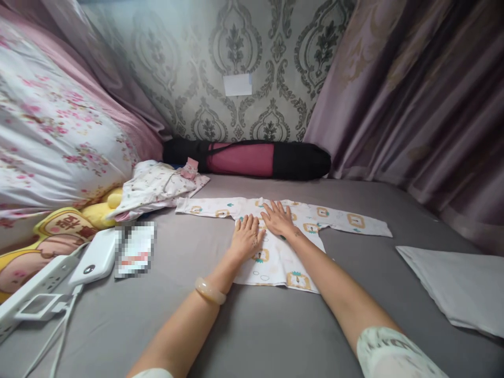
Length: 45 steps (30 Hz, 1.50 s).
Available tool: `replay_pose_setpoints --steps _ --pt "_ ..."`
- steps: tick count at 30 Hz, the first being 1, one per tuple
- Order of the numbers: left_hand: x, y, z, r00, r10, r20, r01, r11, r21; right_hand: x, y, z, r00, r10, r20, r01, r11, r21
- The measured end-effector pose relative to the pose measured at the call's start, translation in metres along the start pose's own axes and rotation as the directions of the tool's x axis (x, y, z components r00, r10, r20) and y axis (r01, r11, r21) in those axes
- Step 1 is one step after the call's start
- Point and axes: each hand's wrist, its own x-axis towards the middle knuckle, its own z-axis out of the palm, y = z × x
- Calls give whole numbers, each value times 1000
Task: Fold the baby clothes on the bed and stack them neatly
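A small white long-sleeved shirt (291, 262) with orange and green prints lies spread flat on the grey bed sheet (189, 325), its sleeves stretched out to both sides. My left hand (247, 237) rests palm down on the shirt's left side, fingers extended, a pale bangle (210, 290) on that wrist. Higher up, near the neckline, my right hand (277, 218) also presses flat on the cloth with its fingers spread. Both hands cover part of the shirt's chest, and neither grasps anything.
Left: a power strip (39, 283), a white power bank (96, 257) with cable, a blurred-out packet (136, 249), a yellow plush toy (51, 236) and crumpled printed clothing (157, 184). A black and pink roll bag (244, 159) lies along the wall. Folded grey cloth (460, 286) sits right.
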Motion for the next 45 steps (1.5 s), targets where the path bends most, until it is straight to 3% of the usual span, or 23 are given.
replay_pose_setpoints --steps 6,11,18,27,33,37,41,45 --pt "-1 3 -4 999 -12 36 12 1000 0 4 0 5 998 19 -54 -19 1000 -3" --pt "-1 3 -4 1000 -22 21 22 1000 -18 -5 7 -3 1000 6 -11 -5 992 129" --pt "-2 1 -4 1000 -2 28 3 1000 -27 -35 36 -9 988 153 -37 -151 988 38" --pt "-1 -3 0 999 19 41 -19 1000 -1 -15 61 -10 984 165 -63 -165 986 -3" --pt "-2 -1 -6 998 26 62 -29 999 35 -23 66 -15 991 120 -55 -118 992 42" --pt "-2 3 -11 997 31 76 -36 997 65 -45 55 -19 998 58 6 -59 995 82" --pt "-12 21 -16 999 8 34 -13 990 140 -86 28 -16 996 1 88 -8 997 78" --pt "-35 42 -16 986 132 98 -142 985 102 -131 3 -11 990 -93 105 86 994 68"
